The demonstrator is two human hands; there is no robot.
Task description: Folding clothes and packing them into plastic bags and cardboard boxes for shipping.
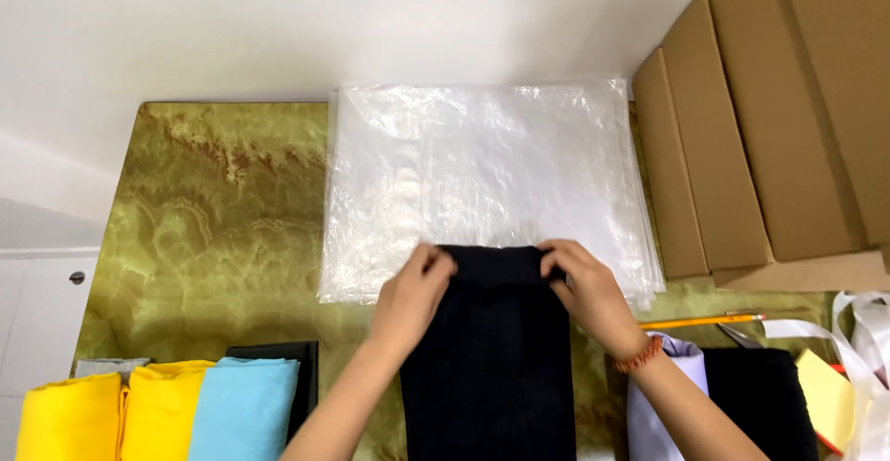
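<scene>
While both hands are pinching its far edge, the folded black garment is lying flat: left grip and right grip are closing on cloth just short of the clear plastic bags.

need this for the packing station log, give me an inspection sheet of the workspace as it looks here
surface: green-gold marbled tabletop, set against a white wall.
job's things: folded black garment, its far edge at the near edge of a stack of clear plastic bags.
clutter: two yellow fabric rolls, a light blue folded cloth, pencil, yellow sticky notes, white strap, more dark and pale folded cloth at right.
grippers: left hand and right hand, wearing a beaded bracelet, pinch the garment's far corners.
cables: nothing seen.
surroundings: flat cardboard boxes leaning at right; white cabinet at left.
</scene>
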